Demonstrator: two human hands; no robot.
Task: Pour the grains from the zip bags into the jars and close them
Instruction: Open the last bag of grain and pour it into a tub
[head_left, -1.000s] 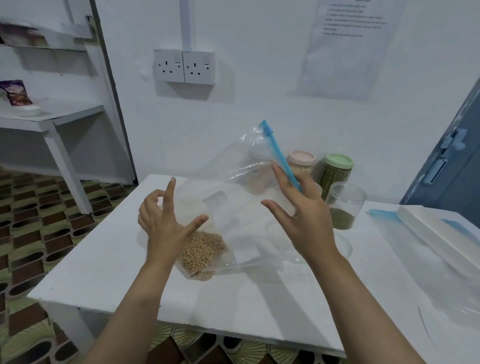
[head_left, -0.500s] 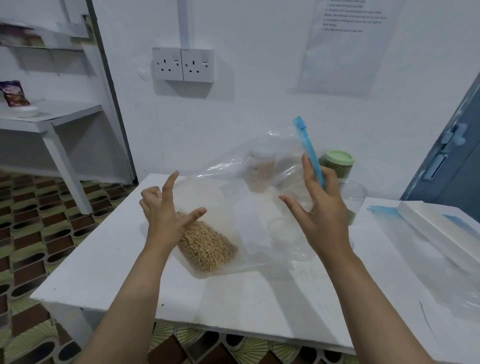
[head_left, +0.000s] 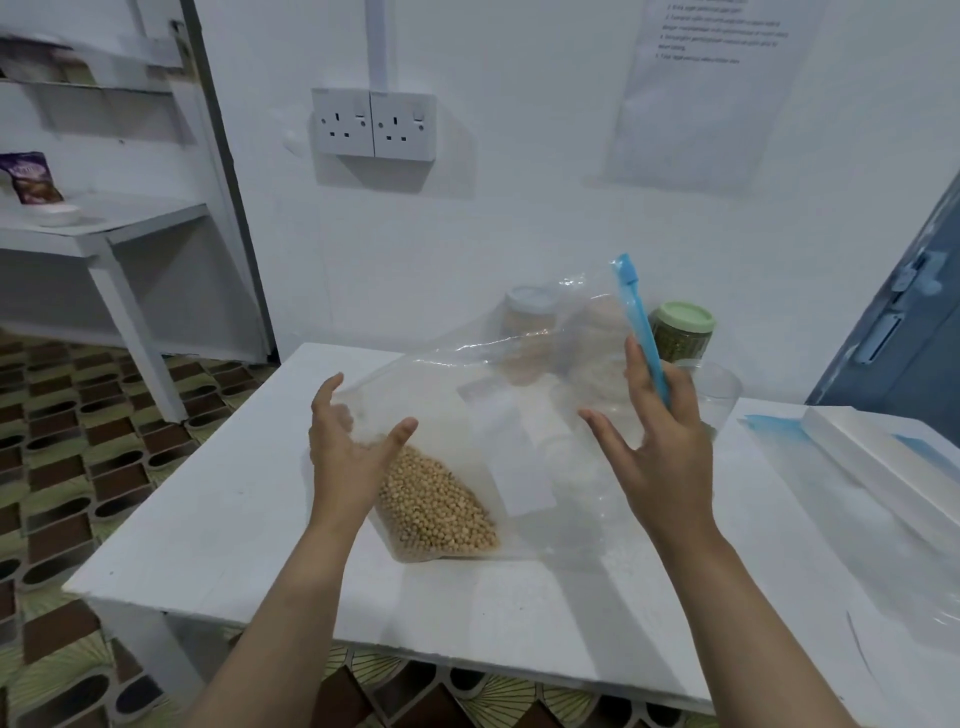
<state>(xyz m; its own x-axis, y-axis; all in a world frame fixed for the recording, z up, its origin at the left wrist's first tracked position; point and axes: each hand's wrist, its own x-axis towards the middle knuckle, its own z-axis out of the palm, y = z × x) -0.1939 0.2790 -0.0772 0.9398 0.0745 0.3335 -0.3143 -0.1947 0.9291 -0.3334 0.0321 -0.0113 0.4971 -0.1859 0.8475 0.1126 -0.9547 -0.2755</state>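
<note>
**A:** How will that zip bag (head_left: 498, 447) behave for you?

**B:** Judging by the look of it, soft and floppy. The film is thin, clear and probably slick, with no stiffness of its own. The yellow grains (head_left: 439, 512) sit heaped in the lower left corner, resting on the white table (head_left: 218, 525), so nearly all the weight is down there and the rest is empty film.

**A:** Where should you take hold?

**B:** Up at the blue zip strip (head_left: 640, 327) for control of the mouth, and under the grain corner to carry the load. Pinch film alone and it may slide through your fingers.

**A:** And your hands?

**B:** Your left hand (head_left: 353, 457) is at the grain corner, thumb spread, fingers loosely curved against the film; whether it truly grips, you cannot tell. Your right hand (head_left: 657, 436) is up at the far side, fingers nearly straight, the zip strip running behind them, apparently supported rather than clamped.

**A:** The jars?

**B:** Beyond the bag by the wall: a green-lidded jar (head_left: 680, 332), an open clear jar (head_left: 719, 395) just right of your right hand, and another jar (head_left: 530, 332) blurred through the plastic.
</note>
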